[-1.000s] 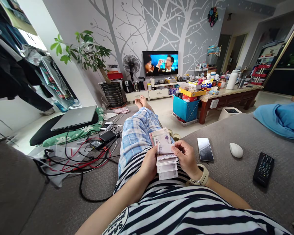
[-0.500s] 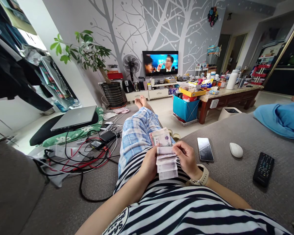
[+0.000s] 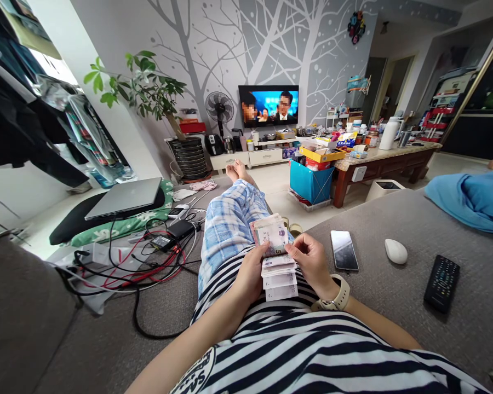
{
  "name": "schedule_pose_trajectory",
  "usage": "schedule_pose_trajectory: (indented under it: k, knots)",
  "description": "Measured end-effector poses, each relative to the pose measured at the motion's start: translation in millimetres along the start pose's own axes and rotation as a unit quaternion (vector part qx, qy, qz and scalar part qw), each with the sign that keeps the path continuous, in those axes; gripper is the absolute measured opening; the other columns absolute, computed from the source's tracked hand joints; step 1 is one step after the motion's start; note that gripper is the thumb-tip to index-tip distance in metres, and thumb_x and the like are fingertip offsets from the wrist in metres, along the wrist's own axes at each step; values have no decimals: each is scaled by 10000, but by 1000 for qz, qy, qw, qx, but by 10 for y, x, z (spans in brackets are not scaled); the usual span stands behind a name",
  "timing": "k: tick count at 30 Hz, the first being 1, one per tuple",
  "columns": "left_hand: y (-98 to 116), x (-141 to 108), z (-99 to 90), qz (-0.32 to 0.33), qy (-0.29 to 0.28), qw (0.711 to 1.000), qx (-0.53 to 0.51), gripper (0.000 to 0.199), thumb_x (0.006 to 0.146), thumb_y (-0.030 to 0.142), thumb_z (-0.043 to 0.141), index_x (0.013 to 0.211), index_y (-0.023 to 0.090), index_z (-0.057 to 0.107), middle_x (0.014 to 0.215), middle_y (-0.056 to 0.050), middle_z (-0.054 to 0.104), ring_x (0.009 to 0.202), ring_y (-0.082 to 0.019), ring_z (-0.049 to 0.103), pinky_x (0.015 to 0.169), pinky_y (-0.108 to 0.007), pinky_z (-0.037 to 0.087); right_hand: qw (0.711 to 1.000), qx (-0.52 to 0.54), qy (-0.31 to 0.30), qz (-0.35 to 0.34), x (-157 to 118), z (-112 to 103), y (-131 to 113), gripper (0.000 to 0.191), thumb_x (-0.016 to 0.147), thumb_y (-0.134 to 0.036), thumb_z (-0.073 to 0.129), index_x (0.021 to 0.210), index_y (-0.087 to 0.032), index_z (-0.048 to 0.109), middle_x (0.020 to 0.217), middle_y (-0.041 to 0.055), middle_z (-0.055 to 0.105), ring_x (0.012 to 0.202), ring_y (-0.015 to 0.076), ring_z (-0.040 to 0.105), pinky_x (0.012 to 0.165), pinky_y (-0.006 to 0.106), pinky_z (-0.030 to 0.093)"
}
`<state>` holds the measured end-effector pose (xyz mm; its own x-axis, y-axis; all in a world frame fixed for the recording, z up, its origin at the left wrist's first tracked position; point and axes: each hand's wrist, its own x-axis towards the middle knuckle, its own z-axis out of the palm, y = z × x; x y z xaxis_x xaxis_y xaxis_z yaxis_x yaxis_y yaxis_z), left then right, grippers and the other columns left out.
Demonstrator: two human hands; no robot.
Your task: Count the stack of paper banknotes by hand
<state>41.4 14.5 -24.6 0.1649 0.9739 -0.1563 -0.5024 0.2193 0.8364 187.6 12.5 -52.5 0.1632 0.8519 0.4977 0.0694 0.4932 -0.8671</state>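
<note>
Over the lap, between our two hands, is a bundle of banknotes (image 3: 273,238), upright at its top and folded down in overlapping ends below. Just now a pale folded end has dropped from between our fingers onto the lower ends, uncovering more of the front note, so that its printed face and part of a figure 5 show above the fold. Our left hand (image 3: 250,271) is closed around the bundle's left side, its thumb resting on the front. Our right hand (image 3: 312,260) has a narrow grip, thumb and bent forefinger together at the right edge of the notes. Counting what we see, there is one bundle, but its notes overlap too closely for us to number them. There is one cream wristwatch (image 3: 342,294) on our right wrist. On the gray sofa (image 3: 394,295), to the right of our right hand, lie one smartphone (image 3: 344,250), one white computer mouse (image 3: 396,251) and one black remote control (image 3: 442,284), all apart from one another. To our left is one closed laptop (image 3: 125,198), near tangled cables (image 3: 176,249) that we cannot count. Ahead are one television (image 3: 269,106) and two bare feet (image 3: 236,169).
</note>
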Motion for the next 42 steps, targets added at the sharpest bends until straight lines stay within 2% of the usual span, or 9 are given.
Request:
schedule_pose_trajectory:
  k: [6, 12, 20, 30, 42]
  knots:
    - [23, -22, 17, -3, -6, 1000, -2, 299, 671, 256, 776, 922, 98, 737, 906, -123, 784, 875, -279, 732, 820, -350, 549, 999, 19, 8, 31, 39, 7, 61, 310, 837, -462, 693, 749, -197, 557, 664, -37, 511, 597, 127, 457, 558, 245, 391]
    - [32, -34, 36, -12, 14, 1000, 4, 225, 689, 201, 738, 899, 122, 727, 821, -95, 779, 800, -259, 733, 636, -297, 536, 1000, -8, -19, 17, 42, -17, 82, 341, 902, -453, 611, 684, -196, 556, 619, -32, 484, 599, 138, 438, 566, 257, 362]
    - [26, -9, 54, -19, 11, 1000, -20, 228, 784, 293, 677, 915, 111, 718, 900, -122, 781, 879, -281, 734, 797, -369, 576, 1000, -17, -17, -6, 13, -16, 18, 322, 907, -432, 611, 693, -200, 551, 625, -32, 493, 601, 141, 444, 577, 262, 363]
    - [-34, 50, -2, -13, -9, 999, -46, 281, 767, 314, 697, 961, 111, 702, 960, -114, 779, 920, -278, 728, 831, -362, 566, 999, -6, -28, -30, -16, -21, -9, 299, 903, -417, 618, 700, -207, 556, 622, -31, 506, 583, 141, 457, 564, 263, 367]
    - [-24, 32, -3, 15, -13, 1000, -6, 289, 730, 311, 712, 935, 110, 741, 912, -106, 786, 921, -300, 721, 837, -379, 552, 998, 4, -46, -52, -30, -19, -32, 249, 907, -390, 612, 741, -205, 600, 631, -17, 541, 580, 150, 475, 566, 273, 398]
